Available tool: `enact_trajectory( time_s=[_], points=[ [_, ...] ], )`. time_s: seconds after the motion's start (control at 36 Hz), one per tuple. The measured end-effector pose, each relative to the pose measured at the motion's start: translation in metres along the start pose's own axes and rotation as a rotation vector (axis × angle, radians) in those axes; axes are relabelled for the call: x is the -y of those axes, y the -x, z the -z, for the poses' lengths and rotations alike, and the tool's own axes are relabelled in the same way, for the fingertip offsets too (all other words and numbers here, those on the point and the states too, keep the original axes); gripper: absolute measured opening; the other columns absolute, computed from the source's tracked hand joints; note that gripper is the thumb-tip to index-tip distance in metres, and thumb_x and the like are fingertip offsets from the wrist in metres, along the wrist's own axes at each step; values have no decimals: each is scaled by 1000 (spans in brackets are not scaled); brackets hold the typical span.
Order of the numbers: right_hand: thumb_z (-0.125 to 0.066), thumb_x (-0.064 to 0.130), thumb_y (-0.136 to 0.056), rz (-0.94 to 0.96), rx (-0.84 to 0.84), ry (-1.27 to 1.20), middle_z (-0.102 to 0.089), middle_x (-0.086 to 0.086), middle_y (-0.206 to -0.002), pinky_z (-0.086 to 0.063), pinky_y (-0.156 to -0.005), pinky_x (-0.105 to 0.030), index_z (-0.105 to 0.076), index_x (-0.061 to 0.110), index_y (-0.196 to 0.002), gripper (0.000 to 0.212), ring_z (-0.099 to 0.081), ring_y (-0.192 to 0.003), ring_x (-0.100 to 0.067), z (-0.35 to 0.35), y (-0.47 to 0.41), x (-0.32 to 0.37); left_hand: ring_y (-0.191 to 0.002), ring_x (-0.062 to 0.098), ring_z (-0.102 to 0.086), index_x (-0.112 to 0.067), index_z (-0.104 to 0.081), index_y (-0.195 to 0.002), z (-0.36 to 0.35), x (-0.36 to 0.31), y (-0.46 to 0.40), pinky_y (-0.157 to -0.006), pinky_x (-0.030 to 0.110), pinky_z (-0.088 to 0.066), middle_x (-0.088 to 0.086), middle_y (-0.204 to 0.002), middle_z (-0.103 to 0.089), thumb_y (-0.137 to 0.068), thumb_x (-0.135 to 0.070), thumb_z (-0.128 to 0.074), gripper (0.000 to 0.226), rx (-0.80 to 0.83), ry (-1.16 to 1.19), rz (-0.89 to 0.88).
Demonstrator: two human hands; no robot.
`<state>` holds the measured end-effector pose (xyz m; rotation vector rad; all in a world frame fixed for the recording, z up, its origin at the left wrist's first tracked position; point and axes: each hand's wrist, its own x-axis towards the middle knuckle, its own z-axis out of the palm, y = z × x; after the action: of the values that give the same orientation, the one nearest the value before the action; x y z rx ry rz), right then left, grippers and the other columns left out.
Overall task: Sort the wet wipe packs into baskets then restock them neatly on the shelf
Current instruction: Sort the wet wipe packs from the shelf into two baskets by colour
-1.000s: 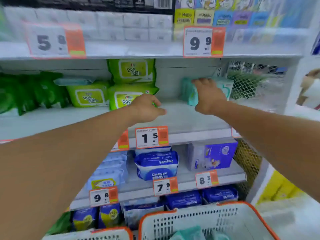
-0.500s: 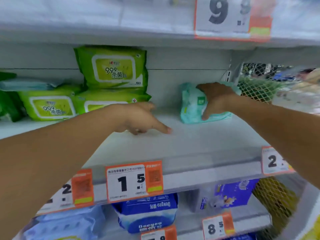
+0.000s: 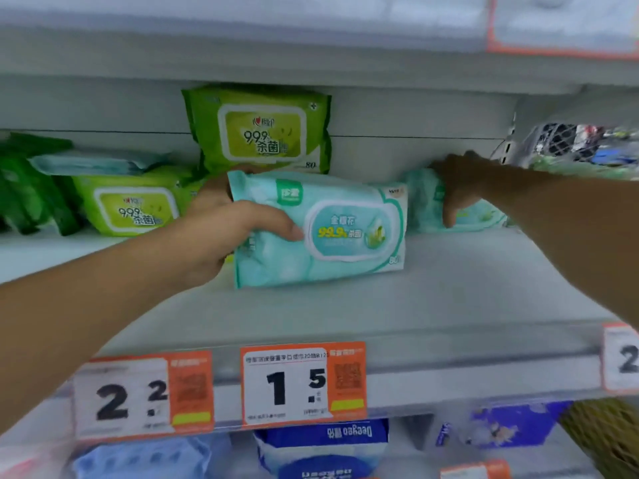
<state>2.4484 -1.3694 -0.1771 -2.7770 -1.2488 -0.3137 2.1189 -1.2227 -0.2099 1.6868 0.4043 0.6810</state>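
Our left hand (image 3: 221, 233) grips a mint-green wet wipe pack (image 3: 321, 229) by its left end, thumb lying across the printed front and fingers wrapped behind, so the pack stands on its long lower edge on the shelf (image 3: 449, 299) with the label facing outward. We judge that hold is chosen so the front reads from the aisle and the pack can be slid back without tipping.

Our right hand (image 3: 456, 188) reaches further to the far right, fingers curled down over the top of a second mint-green pack (image 3: 480, 216). That one sits deeper on the shelf near the back panel, and the hand seems to be steadying or squaring it so the pack in the left hand can line up beside it. The two packs overlap in the view; we cannot tell whether they touch.

To the left sit the lime-green wipe packs (image 3: 131, 209), one lying low and another standing upright (image 3: 262, 129) against the back wall, partly behind our left hand. A pale flat pack (image 3: 96, 164) rests on top of the low one, and dark green packs (image 3: 27, 188) crowd the far left. Grouping by colour suggests each brand keeps its own stretch of shelf.

On the near rail are the price tags (image 3: 301, 385), orange-edged. Below them blue packs (image 3: 321, 444) fill the lower shelf. No baskets are visible, so restocking is the step in hand.
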Motion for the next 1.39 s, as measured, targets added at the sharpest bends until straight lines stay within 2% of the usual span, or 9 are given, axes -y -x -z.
enact_trajectory(
  time_s=[0.11, 0.22, 0.36, 0.5, 0.61, 0.81, 1.0, 1.11, 1.39],
  points=[
    [-90, 31, -65, -29, -12, 52, -53, -19, -129, -45, -98, -51, -58, 17, -122, 67, -50, -120, -42, -5, 17, 9, -86, 28, -76, -10, -74, -108, 26, -6, 13, -66, 39, -63, 11, -101, -77, -50, -2, -73, 59, 51, 105, 156],
    [-91, 37, -52, -8, -105, -7, -65, -12, -105, -55, -79, -43, -48, 25, -110, 73, -61, -92, -36, 4, 60, 26, -75, 27, -75, -8, -75, -101, 54, -14, 39, -59, 36, -62, 15, -99, -77, -51, -4, -68, 51, 34, 158, 186],
    [-98, 33, -49, 194, -315, -324, -67, 2, -114, -46, -87, -24, -57, 24, -127, 89, -63, -106, -22, 39, 139, 74, -82, 32, -75, -5, -72, -109, 95, -28, 92, -62, 41, -60, 17, -106, -75, -38, -3, -72, 71, -114, 142, 106],
    [-99, 22, -49, 406, -103, -485, -67, 17, -96, -39, -70, 1, -64, 28, -105, 66, -60, -82, 7, 84, 199, 138, -81, 31, -75, -2, -68, -118, 129, -46, 168, -61, 43, -60, 17, -109, -74, -34, -9, -73, 84, -218, 195, 84],
    [-99, 30, -50, 497, -14, -274, -69, 4, -106, -48, -78, -25, -63, 20, -114, 74, -62, -94, -15, 100, 232, 186, -83, 34, -73, 1, -64, -119, 159, -48, 228, -65, 48, -60, 19, -109, -73, -31, -12, -77, 90, -310, 167, 105],
    [-94, 36, -49, 645, 66, 10, -64, -1, -112, -49, -81, -33, -55, 21, -122, 84, -59, -96, -24, 115, 284, 252, -72, 27, -72, -13, -61, -112, 199, -35, 322, -53, 40, -58, 10, -94, -73, -37, 2, -77, 78, -430, 132, 137],
    [-95, 40, -57, 717, 286, -311, -71, 16, -101, -52, -80, -26, -61, 30, -106, 61, -67, -91, -5, 142, 338, 296, -86, 36, -72, -4, -61, -118, 219, -35, 371, -65, 49, -59, 15, -106, -74, -23, -14, -83, 98, -443, 149, 174],
    [-91, 16, -69, 702, 532, -464, -77, 11, -99, -57, -74, -20, -68, 21, -103, 42, -73, -89, -7, 132, 369, 309, -92, 40, -72, -3, -62, -120, 216, -35, 386, -70, 54, -59, 18, -108, -74, -25, -14, -83, 97, -416, 137, 181],
    [-92, 16, -68, 579, 736, -538, -76, 10, -103, -61, -78, -30, -65, 22, -110, 50, -74, -93, -11, 64, 402, 279, -86, 38, -74, -2, -63, -117, 165, 12, 395, -68, 54, -60, 18, -103, -75, -28, -12, -84, 92, -321, 141, 339]
  ],
)
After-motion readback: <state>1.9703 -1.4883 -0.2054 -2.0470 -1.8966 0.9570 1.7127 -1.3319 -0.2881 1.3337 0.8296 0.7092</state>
